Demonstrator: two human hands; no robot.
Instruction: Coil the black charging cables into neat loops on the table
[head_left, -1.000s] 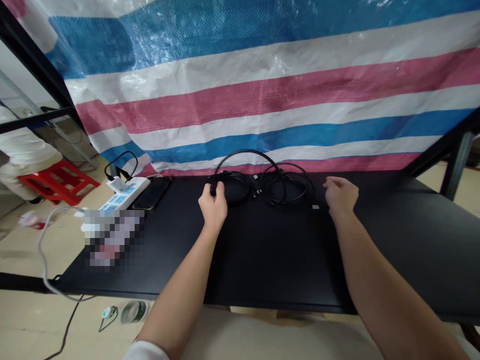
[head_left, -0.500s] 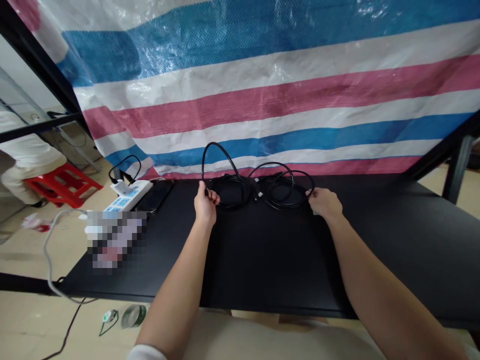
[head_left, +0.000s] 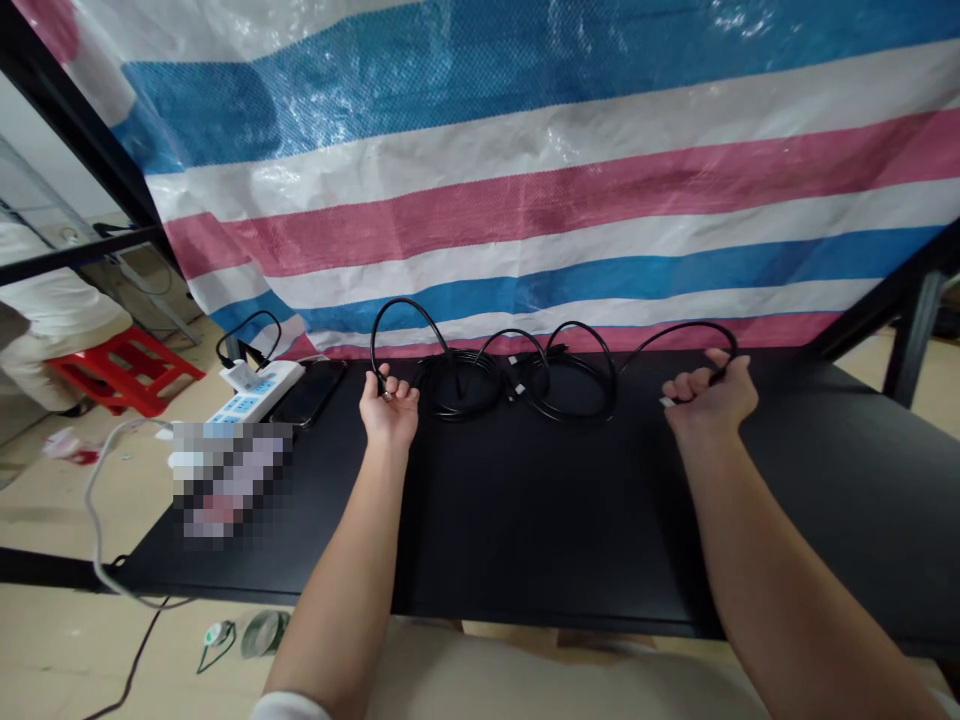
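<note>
In the head view, a coiled black cable lies on the black tabletop, near its back edge and between the two hands. It is spread into two rings side by side; whether they belong to one cable or to several cannot be told. Pale cable connectors sit where the rings meet.

The left hand is on the left of the rings, fingers curled and closed on a length of black cable, which arches up from the grip and drops to the left ring. The right hand, well apart on the other side, also has its fingers curled around black cable; a lower, wider arc runs from it to the right ring, and a small pale tip shows at its fingers.

At the table's left end, a dark smartphone lies beside a white power strip with a white adapter plugged in. A striped tarpaulin hangs behind the table. Beyond, at far left, a person in pale clothing sits on a red stool.
</note>
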